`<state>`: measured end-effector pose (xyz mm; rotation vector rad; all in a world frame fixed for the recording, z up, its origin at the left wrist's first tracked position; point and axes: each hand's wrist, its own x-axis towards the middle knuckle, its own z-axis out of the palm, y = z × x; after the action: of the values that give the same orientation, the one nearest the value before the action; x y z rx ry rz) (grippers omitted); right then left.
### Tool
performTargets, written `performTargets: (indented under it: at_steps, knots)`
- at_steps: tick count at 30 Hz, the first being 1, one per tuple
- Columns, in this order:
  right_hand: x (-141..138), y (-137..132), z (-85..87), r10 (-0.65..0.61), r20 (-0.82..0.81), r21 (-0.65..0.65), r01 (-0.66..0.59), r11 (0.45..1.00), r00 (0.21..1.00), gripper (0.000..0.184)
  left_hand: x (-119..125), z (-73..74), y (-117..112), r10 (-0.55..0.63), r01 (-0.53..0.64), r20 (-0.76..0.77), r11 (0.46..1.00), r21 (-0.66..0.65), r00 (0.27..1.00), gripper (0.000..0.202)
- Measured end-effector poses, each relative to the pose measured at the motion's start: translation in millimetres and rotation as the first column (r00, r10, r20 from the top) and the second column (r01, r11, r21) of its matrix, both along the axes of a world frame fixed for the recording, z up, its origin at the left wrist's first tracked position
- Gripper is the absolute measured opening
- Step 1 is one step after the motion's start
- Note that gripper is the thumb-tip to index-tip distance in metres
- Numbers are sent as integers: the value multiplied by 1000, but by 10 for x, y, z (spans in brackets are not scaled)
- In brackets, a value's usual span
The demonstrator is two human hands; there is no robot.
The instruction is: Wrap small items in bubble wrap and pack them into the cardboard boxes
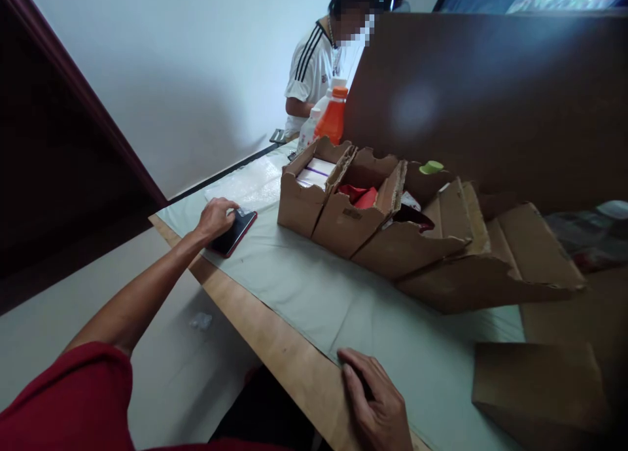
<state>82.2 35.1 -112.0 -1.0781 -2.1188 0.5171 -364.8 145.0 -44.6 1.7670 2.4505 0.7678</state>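
Observation:
My left hand (216,218) reaches over a dark phone (235,234) with a red edge, which lies on the pale green table cover (294,268). Thumb and index finger are bent toward each other in a pinch above the screen. A small clear scrap (241,211) shows by the fingertips; whether it is gripped is too fine to make out. My right hand (375,395) rests at the table's wooden front edge (275,340), thumb and index finger apart, holding nothing visible.
Several open cardboard bins (343,222) stand in a row, some with boxes and red packets. Behind are an orange bottle (331,117) and clear bubble wrap (250,182). A cardboard box (540,379) sits at right. A person (314,65) stands at the far end.

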Motion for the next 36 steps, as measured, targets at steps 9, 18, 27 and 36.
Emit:
performTargets:
  at_steps: [9, 18, 27, 36]
  knots:
    - [5, 16, 12, -27, 3, 5, 27, 1000, 1000, 21, -105, -15, 633, 68, -78, -115, 993, -85, 991, 38]
    - [14, 35, -12, -36, -19, 0, 36, 999, 999, 21, -453, -128, 907, 132, -158, -118, 956, -248, 984, 24]
    - [-4, 29, 32, -57, -62, -24, 55, 998, 996, 20, -339, 269, 808, 135, -165, -182, 973, -160, 974, 27]
    - [-270, 95, 403, -47, -190, -531, -62, 845, 981, 32, 808, 401, -499, -325, 283, -176, 932, -225, 929, 15]
